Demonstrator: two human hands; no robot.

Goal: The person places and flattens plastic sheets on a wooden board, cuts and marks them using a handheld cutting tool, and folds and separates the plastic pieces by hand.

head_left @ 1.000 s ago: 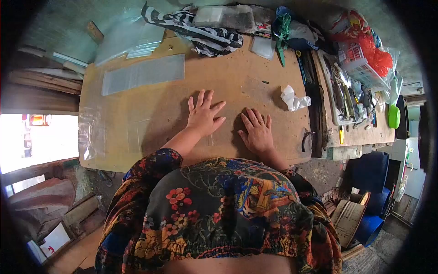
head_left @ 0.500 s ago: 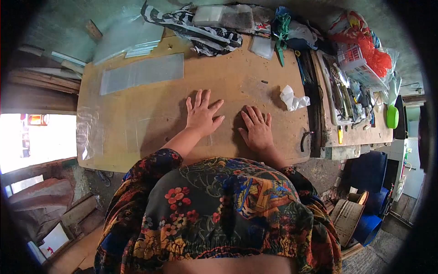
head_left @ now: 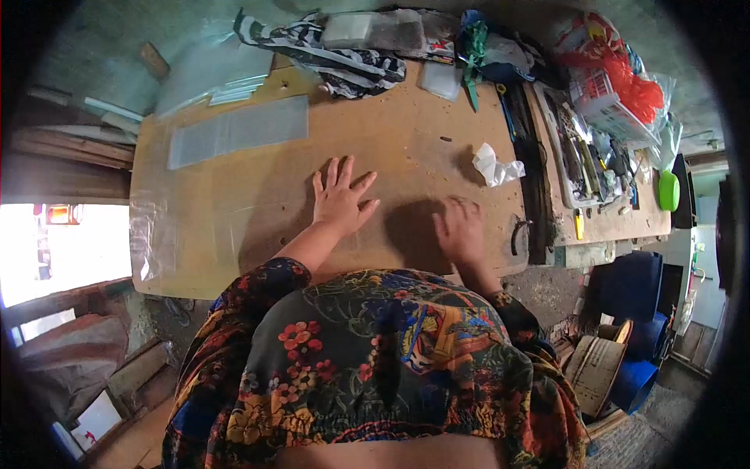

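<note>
My left hand (head_left: 341, 205) lies flat on the wooden board tabletop (head_left: 375, 133), fingers spread, holding nothing. To its right, my right hand (head_left: 462, 234) hovers just above the board, slightly blurred, thumb apart from loosely bent fingers and nothing visible in it. A dark shadow falls to its left. Beyond the right hand sits a crumpled white tissue (head_left: 496, 166). A rectangular strip of see-through plastic (head_left: 238, 131) rests farther away, up and left of my left hand. Thin transparent film (head_left: 156, 234) covers the board's left side.
Along the back lie a black-and-white plastic bag (head_left: 351, 70), transparent packets (head_left: 441, 80) and green ribbon (head_left: 471, 86). At right are a tray of tools (head_left: 582, 160), a white basket (head_left: 613, 105) with a red bag, a yellow cutter (head_left: 579, 223) and a green container (head_left: 669, 191).
My right hand has lifted off the board and shifted slightly right, its fingers less spread. My left hand stays flat in place. The view has shifted slightly.
</note>
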